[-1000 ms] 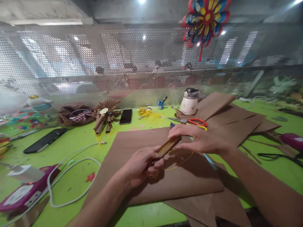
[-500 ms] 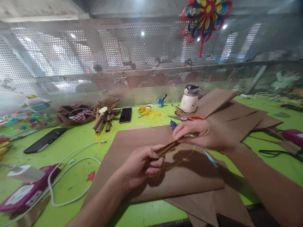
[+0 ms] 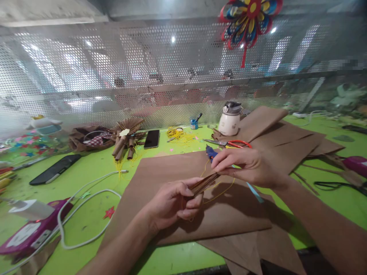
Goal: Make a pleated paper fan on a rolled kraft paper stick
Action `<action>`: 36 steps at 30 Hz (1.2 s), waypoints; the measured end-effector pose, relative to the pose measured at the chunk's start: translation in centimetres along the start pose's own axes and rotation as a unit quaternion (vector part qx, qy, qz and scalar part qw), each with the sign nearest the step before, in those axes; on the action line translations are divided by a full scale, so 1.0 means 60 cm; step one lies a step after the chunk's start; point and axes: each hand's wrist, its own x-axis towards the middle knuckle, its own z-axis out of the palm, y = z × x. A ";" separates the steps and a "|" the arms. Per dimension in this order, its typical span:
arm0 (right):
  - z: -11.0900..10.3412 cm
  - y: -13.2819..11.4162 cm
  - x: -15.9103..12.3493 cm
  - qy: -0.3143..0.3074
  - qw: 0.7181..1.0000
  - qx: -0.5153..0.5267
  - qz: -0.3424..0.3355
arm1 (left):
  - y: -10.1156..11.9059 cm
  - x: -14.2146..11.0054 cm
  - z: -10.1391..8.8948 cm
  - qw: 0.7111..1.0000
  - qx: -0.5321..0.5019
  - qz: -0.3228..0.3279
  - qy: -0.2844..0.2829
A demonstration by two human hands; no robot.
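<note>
Between my two hands is a narrow bundle of folded brown paper (image 3: pixel 203 185), its layers fanned slightly. My left hand (image 3: pixel 176 202) wraps round its lower end, the thumb on top. At the upper end, the thumb and fingers of my right hand (image 3: pixel 239 164) pinch it. A thin yellow string (image 3: pixel 222 194) hangs in a loop from the bundle. Below lies a large sheet of brown paper (image 3: pixel 160 172). Just behind my right hand, the blue tip of a glue gun (image 3: pixel 210 152) shows; the rest is hidden. Scissors (image 3: pixel 239 144) with red and yellow handles lie beyond it.
A white bottle (image 3: pixel 228 120) and more brown paper (image 3: pixel 289 139) stand back right. A phone (image 3: pixel 151 139), yellow string scraps (image 3: pixel 176 133) and a paper figure (image 3: pixel 124 139) are at the back. On the left are a white cable (image 3: pixel 61 229) and a purple power strip (image 3: pixel 34 229).
The bundle has turned in my hands, so its string-marked flat side no longer faces me and its layered edges show. My right hand has shifted slightly, uncovering more of the blue tip.
</note>
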 end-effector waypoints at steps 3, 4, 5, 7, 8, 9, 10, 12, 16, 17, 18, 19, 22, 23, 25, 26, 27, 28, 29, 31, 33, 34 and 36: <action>-0.002 0.000 -0.002 -0.007 1.000 0.001 0.005 | 0.002 -0.003 -0.001 1.000 0.027 -0.008 -0.012; -0.002 -0.001 -0.003 -0.012 1.000 0.002 0.007 | 0.003 -0.004 -0.001 0.999 0.040 -0.006 -0.011; -0.002 -0.002 -0.003 -0.018 1.000 0.005 0.009 | 0.004 -0.004 0.000 0.999 0.053 -0.005 -0.009; -0.001 -0.005 -0.003 -0.031 0.999 0.013 0.017 | 0.005 -0.004 0.002 0.997 0.072 -0.013 -0.010; 0.000 -0.007 -0.002 -0.039 0.999 0.017 0.022 | 0.005 -0.003 0.003 0.997 0.076 -0.024 -0.013; 0.001 -0.009 -0.002 -0.050 0.998 0.020 0.026 | 0.004 -0.001 0.004 0.996 0.078 -0.037 -0.019; 0.003 -0.011 -0.001 -0.061 0.997 0.022 0.028 | 0.003 0.002 0.004 0.995 0.079 -0.050 -0.024; 0.008 -0.013 0.001 -0.083 0.996 0.025 0.025 | 0.001 0.007 0.006 0.993 0.087 -0.068 -0.029; 0.020 -0.013 0.006 -0.117 0.993 0.027 0.003 | 0.001 0.011 0.006 0.989 0.111 -0.089 -0.031; 0.022 -0.013 0.007 -0.122 0.992 0.026 0.000 | 0.002 0.010 0.006 0.989 0.113 -0.090 -0.028; 0.024 -0.014 0.008 -0.126 0.992 0.025 -0.001 | 0.003 0.009 0.006 0.989 0.113 -0.089 -0.025; 0.025 -0.014 0.009 -0.128 0.992 0.024 -0.003 | 0.004 0.008 0.006 0.989 0.113 -0.088 -0.022; 0.027 -0.013 0.010 -0.131 0.991 0.022 -0.002 | 0.004 0.005 0.004 0.990 0.118 -0.077 -0.010; 0.027 -0.013 0.010 -0.133 0.991 0.022 -0.002 | 0.004 0.005 0.004 0.990 0.120 -0.075 -0.002; 0.027 -0.013 0.010 -0.136 0.990 0.023 0.002 | 0.002 0.006 0.003 0.990 0.121 -0.074 0.015; 0.027 -0.012 0.010 -0.135 0.991 0.023 0.006 | 0.001 0.006 0.002 0.990 0.120 -0.073 0.021; 0.027 -0.012 0.010 -0.132 0.991 0.024 0.009 | 0.000 0.007 0.002 0.990 0.119 -0.071 0.025; 0.027 -0.012 0.009 -0.128 0.991 0.027 0.012 | -0.001 0.007 0.002 0.990 0.118 -0.068 0.027; 0.027 -0.011 0.009 -0.123 0.992 0.033 0.014 | -0.002 0.008 0.002 0.990 0.120 -0.064 0.028; 0.026 -0.006 0.006 -0.116 0.992 0.051 0.021 | -0.004 0.009 0.003 0.990 0.125 -0.054 0.033; 0.025 0.004 0.002 -0.114 0.990 0.076 0.037 | -0.006 0.009 0.003 0.990 0.128 -0.048 0.036; 0.026 0.009 -0.001 -0.111 0.988 0.093 0.047 | -0.007 0.010 0.003 0.990 0.127 -0.045 0.037; 0.029 0.019 -0.005 -0.097 0.984 0.134 0.069 | -0.009 0.011 0.001 0.990 0.125 -0.043 0.038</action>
